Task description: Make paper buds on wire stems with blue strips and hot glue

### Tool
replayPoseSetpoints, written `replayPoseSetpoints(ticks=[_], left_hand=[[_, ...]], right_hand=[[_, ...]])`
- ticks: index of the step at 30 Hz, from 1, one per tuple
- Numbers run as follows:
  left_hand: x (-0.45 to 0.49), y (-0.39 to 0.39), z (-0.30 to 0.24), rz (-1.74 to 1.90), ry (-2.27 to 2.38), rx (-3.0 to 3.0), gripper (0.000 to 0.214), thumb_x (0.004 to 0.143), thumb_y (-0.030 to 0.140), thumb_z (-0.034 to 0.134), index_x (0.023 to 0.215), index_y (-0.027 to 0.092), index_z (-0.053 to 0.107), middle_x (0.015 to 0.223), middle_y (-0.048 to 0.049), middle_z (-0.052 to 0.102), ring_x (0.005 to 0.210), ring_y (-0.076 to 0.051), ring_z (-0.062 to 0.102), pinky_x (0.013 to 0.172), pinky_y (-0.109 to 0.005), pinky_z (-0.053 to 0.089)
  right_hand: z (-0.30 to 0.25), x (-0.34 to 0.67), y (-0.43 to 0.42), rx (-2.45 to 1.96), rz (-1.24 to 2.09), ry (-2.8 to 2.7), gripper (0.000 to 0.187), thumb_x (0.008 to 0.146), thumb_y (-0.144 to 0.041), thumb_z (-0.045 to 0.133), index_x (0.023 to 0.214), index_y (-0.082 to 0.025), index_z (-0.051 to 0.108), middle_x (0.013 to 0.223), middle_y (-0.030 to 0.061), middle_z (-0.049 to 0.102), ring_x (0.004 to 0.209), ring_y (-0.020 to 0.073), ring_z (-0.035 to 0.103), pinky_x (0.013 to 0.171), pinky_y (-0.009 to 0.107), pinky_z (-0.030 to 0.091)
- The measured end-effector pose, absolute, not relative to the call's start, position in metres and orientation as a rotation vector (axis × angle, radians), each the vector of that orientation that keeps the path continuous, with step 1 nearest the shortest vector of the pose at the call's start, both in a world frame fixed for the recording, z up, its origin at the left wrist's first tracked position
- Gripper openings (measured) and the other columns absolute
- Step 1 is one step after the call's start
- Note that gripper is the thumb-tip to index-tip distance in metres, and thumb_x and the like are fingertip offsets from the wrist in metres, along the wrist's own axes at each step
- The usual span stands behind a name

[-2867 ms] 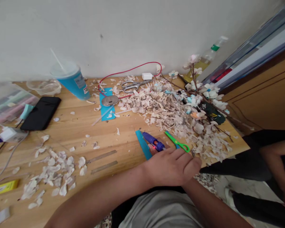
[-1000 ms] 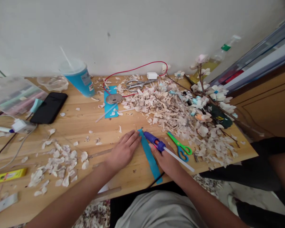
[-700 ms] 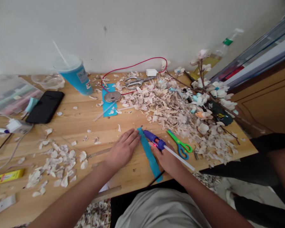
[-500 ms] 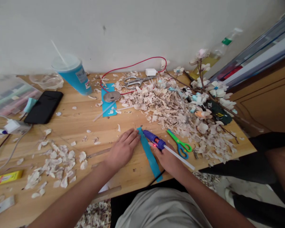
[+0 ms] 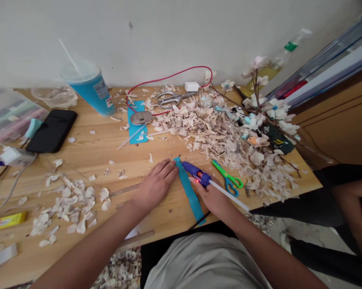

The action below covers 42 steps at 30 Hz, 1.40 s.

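A blue strip (image 5: 190, 193) of paper or fabric lies lengthwise on the wooden table before me. My left hand (image 5: 157, 181) rests palm down, fingers stretched out and together, with the fingertips at the strip's far left edge. My right hand (image 5: 212, 196) is wrapped around a purple hot glue gun (image 5: 195, 172), whose tip points at the far end of the strip. A red light glows on the gun, and a translucent glue stick (image 5: 229, 195) sticks out of its back. Green and blue scissors (image 5: 229, 178) lie just right of the gun.
Dried petals (image 5: 205, 120) are heaped at the back right beside a flower branch (image 5: 265, 112). More petals (image 5: 69, 204) lie at left. A blue cup (image 5: 92, 94), a black phone (image 5: 52, 130) and grey scissors (image 5: 171, 99) stand or lie farther back. Another person's arm (image 5: 358, 200) shows at right.
The view has shifted slightly. Both hands and the glue gun keep almost the same place at the strip.
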<state>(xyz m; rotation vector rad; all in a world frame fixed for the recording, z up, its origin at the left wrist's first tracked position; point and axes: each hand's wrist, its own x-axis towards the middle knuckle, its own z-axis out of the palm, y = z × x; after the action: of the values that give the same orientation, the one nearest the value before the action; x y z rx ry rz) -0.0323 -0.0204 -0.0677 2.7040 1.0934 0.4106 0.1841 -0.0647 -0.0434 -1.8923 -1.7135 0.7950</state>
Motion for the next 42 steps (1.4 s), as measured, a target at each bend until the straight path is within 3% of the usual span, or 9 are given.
replayPoseSetpoints(ticks=[6, 15, 23, 29, 42], left_hand=[[-0.0317, -0.0206, -0.0681, 0.436, 1.103, 2.695, 0.043, 0.097, 0.015, 0.044, 0.139, 0.016, 0.053, 0.146, -0.0102, 0.052, 0.141, -0.027, 0.038, 0.116, -0.045, 0.039], [-0.0305, -0.0199, -0.0655, 0.453, 1.11, 2.672, 0.042, 0.097, 0.015, 0.045, 0.138, 0.017, 0.055, 0.145, -0.0107, 0.052, 0.141, -0.025, 0.039, 0.116, -0.045, 0.039], [-0.0303, -0.0192, -0.0652, 0.426, 1.123, 2.683, 0.04, 0.099, 0.017, 0.043, 0.136, 0.016, 0.056, 0.145, -0.0102, 0.052, 0.139, -0.026, 0.039, 0.116, -0.044, 0.039], [-0.0299, -0.0189, -0.0641, 0.423, 1.116, 2.698, 0.043, 0.098, 0.017, 0.043, 0.139, 0.019, 0.054, 0.144, -0.0103, 0.053, 0.138, -0.027, 0.04, 0.114, -0.046, 0.039], [-0.03, -0.0191, -0.0663, 0.471, 1.122, 2.652, 0.041, 0.098, 0.016, 0.042, 0.138, 0.015, 0.054, 0.145, -0.0112, 0.053, 0.138, -0.026, 0.041, 0.116, -0.045, 0.039]], right_hand=[[-0.0404, 0.1838, -0.0645, -1.814, 0.806, -1.736, 0.026, 0.094, -0.045, 0.051, 0.108, -0.024, 0.061, 0.102, 0.0068, 0.071, 0.098, 0.0262, 0.067, 0.088, 0.038, 0.052], [-0.0427, 0.1755, -0.0596, -1.936, 0.741, -1.705, 0.031, 0.094, -0.047, 0.05, 0.1, -0.022, 0.066, 0.098, 0.0112, 0.073, 0.105, 0.0316, 0.067, 0.092, 0.043, 0.051], [-0.0429, 0.18, -0.0633, -1.837, 0.784, -1.696, 0.031, 0.094, -0.045, 0.051, 0.114, -0.024, 0.062, 0.106, 0.0078, 0.072, 0.103, 0.0272, 0.068, 0.092, 0.041, 0.052], [-0.0427, 0.1775, -0.0607, -1.943, 0.77, -1.691, 0.033, 0.093, -0.048, 0.051, 0.105, -0.022, 0.068, 0.104, 0.0117, 0.074, 0.109, 0.0324, 0.067, 0.093, 0.045, 0.052], [-0.037, 0.1792, -0.0659, -1.935, 0.784, -1.725, 0.032, 0.093, -0.048, 0.05, 0.102, -0.023, 0.069, 0.099, 0.0097, 0.075, 0.099, 0.0308, 0.07, 0.086, 0.042, 0.054]])
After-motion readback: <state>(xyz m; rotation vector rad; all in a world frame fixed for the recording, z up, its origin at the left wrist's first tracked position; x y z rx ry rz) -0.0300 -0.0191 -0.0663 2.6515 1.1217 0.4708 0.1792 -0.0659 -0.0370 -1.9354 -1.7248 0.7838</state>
